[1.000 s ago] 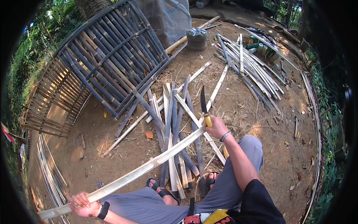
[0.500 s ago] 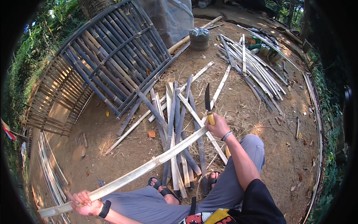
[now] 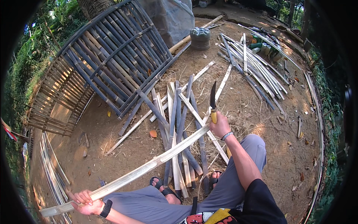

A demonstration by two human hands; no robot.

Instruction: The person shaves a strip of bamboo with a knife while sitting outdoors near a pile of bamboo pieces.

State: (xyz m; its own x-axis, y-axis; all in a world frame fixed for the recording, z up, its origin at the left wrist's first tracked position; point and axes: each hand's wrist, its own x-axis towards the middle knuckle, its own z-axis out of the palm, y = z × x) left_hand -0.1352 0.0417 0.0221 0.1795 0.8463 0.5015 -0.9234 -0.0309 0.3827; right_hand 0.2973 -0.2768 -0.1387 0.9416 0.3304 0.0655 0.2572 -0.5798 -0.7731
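A long pale bamboo strip (image 3: 149,164) slants across my lap, rising from lower left to the middle right. My left hand (image 3: 86,203) is closed round it near its lower end, the fingers over the top edge. In my right hand (image 3: 220,125) is a knife (image 3: 213,95), gripped by its yellow handle, its dark blade pointing up and away from me. The strip's upper end meets that same hand; whether its fingers also clasp the strip is hidden. Beneath the strip, between my sandalled feet, lies a heap of dark and pale bamboo slats (image 3: 175,112).
A framed dark bamboo panel (image 3: 119,56) leans at the back left, beside a slatted bamboo panel (image 3: 61,99). More split strips (image 3: 257,63) lie at the back right, others (image 3: 52,168) at the far left. A squat dark container (image 3: 200,38) stands behind the heap. Shavings litter the dirt.
The knife in my right hand has tilted slightly to the right, and its tip sits a little differently. My left hand keeps its hold on the strip.
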